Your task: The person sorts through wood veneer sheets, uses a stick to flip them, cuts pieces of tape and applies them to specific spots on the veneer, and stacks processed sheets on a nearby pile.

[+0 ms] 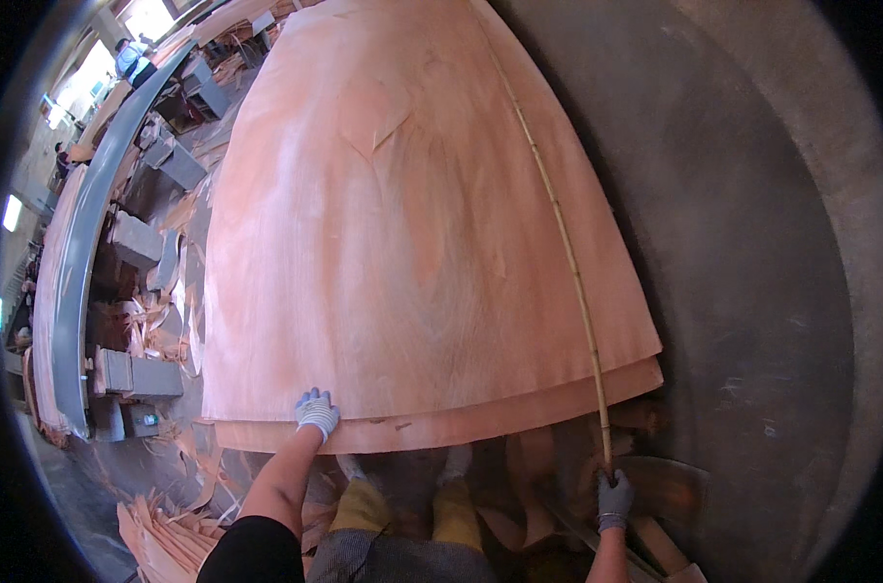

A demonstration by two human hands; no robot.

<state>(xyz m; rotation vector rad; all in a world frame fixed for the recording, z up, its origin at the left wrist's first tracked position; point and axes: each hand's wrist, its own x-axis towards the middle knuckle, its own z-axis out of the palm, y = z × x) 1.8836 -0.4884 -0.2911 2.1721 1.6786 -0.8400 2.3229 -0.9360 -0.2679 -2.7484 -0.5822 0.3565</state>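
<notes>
Landmark for this entry: the upper veneer sheet [402,243], broad and pinkish, spread out before us.

Done, as we judge it: the upper veneer sheet lies at full spread over a lower sheet [519,413], which shows as a strip along its near edge. A bamboo pole [571,253] lies lengthwise over its right-hand part, with the near end reaching past that edge toward us.

Left, as we judge it: the two near edges are not flush, the upper one standing back from the lower. The pole has not been lifted clear. A pale, angled mark [393,129] in the far half remains; split or fold, we cannot tell.

Hands: our left hand [317,412] rests at the near edge of the upper veneer sheet, left of its middle, fingers extended and grasping nothing that we can see; its thumb is unclear. Our right hand [614,499], beyond the near right corner, has its fingers wrapped round the pole's near end.

Surroundings: grey blocks [156,377] and a long grey board [82,272] left of the upper veneer sheet; veneer scraps [164,534] off its near left corner; a dark grey surface [752,291] to its right.
</notes>
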